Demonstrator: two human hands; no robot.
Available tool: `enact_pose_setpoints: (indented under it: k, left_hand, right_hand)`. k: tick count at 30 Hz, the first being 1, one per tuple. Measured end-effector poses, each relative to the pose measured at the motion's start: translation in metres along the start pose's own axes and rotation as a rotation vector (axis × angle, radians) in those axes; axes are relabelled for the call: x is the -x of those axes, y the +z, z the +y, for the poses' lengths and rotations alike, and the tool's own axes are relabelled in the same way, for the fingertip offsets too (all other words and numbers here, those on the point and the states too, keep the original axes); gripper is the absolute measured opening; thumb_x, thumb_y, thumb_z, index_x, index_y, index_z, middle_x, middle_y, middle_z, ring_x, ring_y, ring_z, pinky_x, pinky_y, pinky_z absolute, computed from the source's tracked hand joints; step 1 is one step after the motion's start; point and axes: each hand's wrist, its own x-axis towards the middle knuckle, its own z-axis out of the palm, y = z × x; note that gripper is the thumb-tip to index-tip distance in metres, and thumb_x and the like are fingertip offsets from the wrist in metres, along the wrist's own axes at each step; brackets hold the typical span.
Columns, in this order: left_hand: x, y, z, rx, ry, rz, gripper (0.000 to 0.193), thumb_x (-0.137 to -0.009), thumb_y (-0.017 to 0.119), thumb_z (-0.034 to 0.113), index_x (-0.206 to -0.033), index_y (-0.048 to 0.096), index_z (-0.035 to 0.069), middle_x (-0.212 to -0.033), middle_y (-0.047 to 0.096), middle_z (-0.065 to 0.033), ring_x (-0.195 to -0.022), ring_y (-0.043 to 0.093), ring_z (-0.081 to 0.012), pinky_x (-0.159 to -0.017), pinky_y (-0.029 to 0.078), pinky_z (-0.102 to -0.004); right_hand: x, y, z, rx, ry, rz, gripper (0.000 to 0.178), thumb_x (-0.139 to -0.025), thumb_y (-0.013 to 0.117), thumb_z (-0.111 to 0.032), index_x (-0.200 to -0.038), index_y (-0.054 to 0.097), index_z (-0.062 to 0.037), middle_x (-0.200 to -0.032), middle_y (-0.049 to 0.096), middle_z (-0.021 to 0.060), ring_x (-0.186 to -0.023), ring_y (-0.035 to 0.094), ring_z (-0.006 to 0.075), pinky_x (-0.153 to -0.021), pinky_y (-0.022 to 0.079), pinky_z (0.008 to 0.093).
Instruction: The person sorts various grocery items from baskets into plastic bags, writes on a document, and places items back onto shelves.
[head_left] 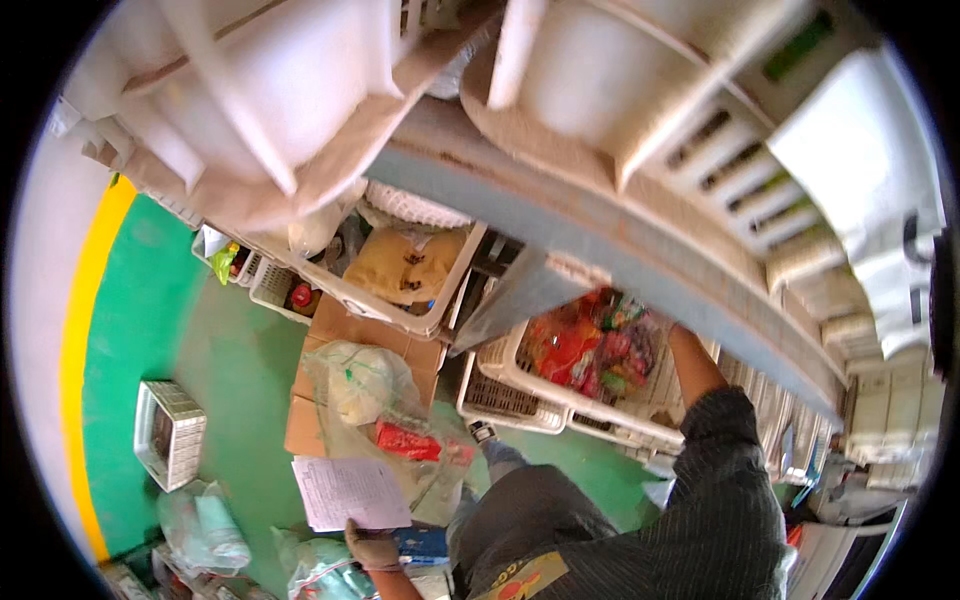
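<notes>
My left hand (372, 548) is closed on the lower edge of a printed paper sheet (350, 494), perhaps several sheets. Just beyond the paper, a clear plastic bag (362, 385) with white contents and a red box (408, 440) lies by a flattened cardboard box (305, 408). My right arm, in a dark striped sleeve, reaches into a white plastic crate (520, 362) under a grey shelf beam. Red and colourful plastic packages (580, 342) fill much of that crate. Near them, my right hand (674, 330) is mostly hidden by the beam, and its fingers do not show.
Large white crates (270, 90) sit on the grey shelf beam (560, 215) close overhead. A white crate (432, 322) with a yellowish bag stands behind the cardboard. On the green floor are a small crate (185, 455) and bagged goods (205, 530) at left.
</notes>
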Motion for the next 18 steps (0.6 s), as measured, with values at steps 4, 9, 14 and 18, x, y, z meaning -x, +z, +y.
enact_pose_setpoints:
  k: [4,9,14,18]
  left_hand:
    - [-0.007,0.017,-0.008,-0.254,0.251,0.132,0.037,-0.092,0.046,0.034,-0.112,0.056,0.005,-0.102,0.061,-0.0107,-0.092,0.060,-0.0255,-0.080,0.051,-0.0380]
    - [-0.027,-0.018,-0.020,-0.208,0.247,0.271,0.029,-0.093,0.047,0.033,-0.102,0.059,0.008,-0.086,0.060,-0.0019,-0.068,0.056,-0.0146,-0.054,0.044,-0.0276]
    - [-0.010,0.028,-0.028,-0.101,0.201,0.213,0.033,-0.094,0.045,0.032,-0.108,0.057,0.004,-0.096,0.062,-0.0058,-0.081,0.060,-0.0176,-0.065,0.050,-0.0299]
    - [-0.003,0.025,-0.029,-0.133,0.278,0.238,0.033,-0.093,0.046,0.031,-0.109,0.057,0.004,-0.095,0.063,-0.0058,-0.079,0.061,-0.0183,-0.065,0.050,-0.0299]
  right_hand:
    - [-0.066,0.038,0.022,0.145,0.116,-0.359,0.035,-0.084,0.062,-0.021,-0.115,0.057,-0.0026,-0.102,0.060,0.0163,-0.093,0.056,0.0316,-0.089,0.042,0.0420]
    - [-0.072,0.056,0.016,0.139,0.104,-0.426,0.039,-0.086,0.061,-0.022,-0.118,0.054,-0.0011,-0.106,0.058,0.0170,-0.096,0.055,0.0307,-0.091,0.041,0.0407]
    - [-0.064,0.056,0.024,0.105,0.105,-0.394,0.043,-0.087,0.060,-0.024,-0.122,0.051,0.0005,-0.110,0.057,0.0178,-0.100,0.054,0.0298,-0.093,0.040,0.0394]
    - [-0.058,0.056,0.027,0.082,0.109,-0.362,0.046,-0.089,0.059,-0.025,-0.124,0.049,0.0017,-0.113,0.056,0.0184,-0.103,0.053,0.0291,-0.094,0.040,0.0384]
